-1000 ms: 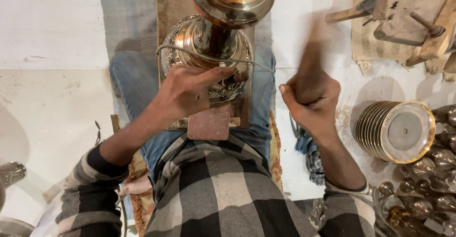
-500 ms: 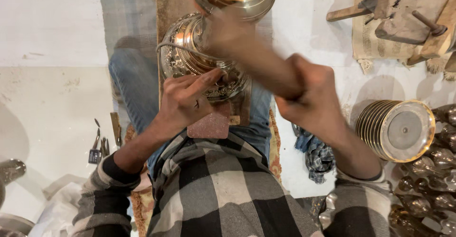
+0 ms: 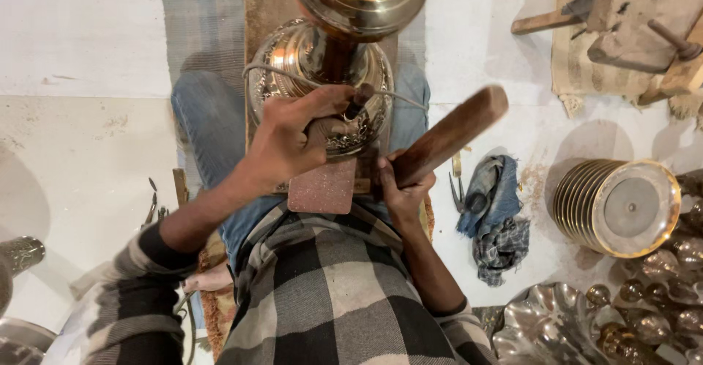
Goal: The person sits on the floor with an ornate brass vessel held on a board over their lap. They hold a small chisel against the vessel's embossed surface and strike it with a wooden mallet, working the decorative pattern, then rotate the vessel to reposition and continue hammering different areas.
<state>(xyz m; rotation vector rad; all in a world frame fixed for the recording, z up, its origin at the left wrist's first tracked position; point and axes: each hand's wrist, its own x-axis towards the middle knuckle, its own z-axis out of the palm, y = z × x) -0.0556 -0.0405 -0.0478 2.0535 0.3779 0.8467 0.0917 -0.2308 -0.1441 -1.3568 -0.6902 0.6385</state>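
Head view, looking straight down at my lap. Left hand (image 3: pixel 293 134) is curled narrow around a small dark punch (image 3: pixel 357 100), tip set against the embossed rim of the brass vessel (image 3: pixel 322 79). The vessel lies on its side over my knees, on a wooden board (image 3: pixel 267 6) that runs to the top edge of the floor. A thin cord (image 3: pixel 293 78) loops over the vessel body. Just below the vessel, touching the board's near end, sits a small reddish block (image 3: pixel 322 188).

Right hand (image 3: pixel 403 185) is closed tight on a wooden mallet handle (image 3: pixel 450 134), which is raised and angled up to the right; the striking end is blurred, so I cannot tell its shape.

On the floor right of my leg: a crumpled blue-grey rag (image 3: pixel 494 211) with pliers (image 3: pixel 458 189) just beside it. Further right, a stack of brass plates (image 3: pixel 615 207) on its side, and shiny embossed metal pieces (image 3: pixel 586 328) in the bottom right corner. Wooden tools (image 3: pixel 608 13) on a mat in the top right corner. Small tools (image 3: pixel 154 207) lie near my left elbow.
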